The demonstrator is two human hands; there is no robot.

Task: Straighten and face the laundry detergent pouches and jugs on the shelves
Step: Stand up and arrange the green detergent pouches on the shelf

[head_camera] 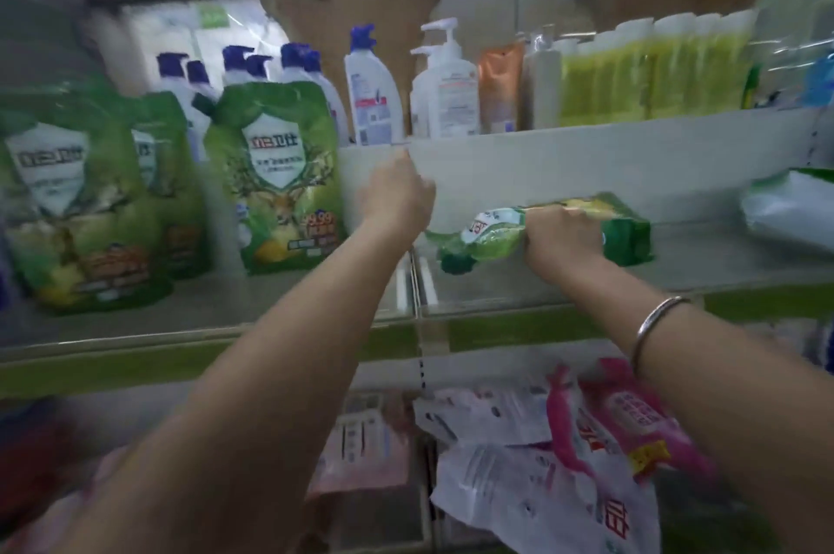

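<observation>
- Both hands reach into the middle shelf [519, 296]: the right hand [562, 237] is clamped over a green pouch [627, 228] that lies flat on its side near the shelf's middle, cap end toward the front edge.
- Left hand [397, 192] hovers loosely curled near the shelf's back wall, just left of that pouch, gripping nothing as far as the blurred view shows.
- Toward the left end of the same shelf, three standing green pouches [275, 178] are upright with printed fronts facing out; that stretch looks done, though the leftmost ones sit unevenly, one nearer the front edge than the others.
- The lying pouch is the step in hand; it likely needs standing up and turning label-forward beside the others.
- A pale pack [785, 206] lies flat at the shelf's right end, seemingly not yet straightened.
- On the lower shelf, pink and white pouches [586, 440] are heaped and slumped at angles; this looks untouched.
- On the upper shelf, bottles [370, 93] stand upright, some showing back labels.
- Overall, I judge well under half finished.
</observation>
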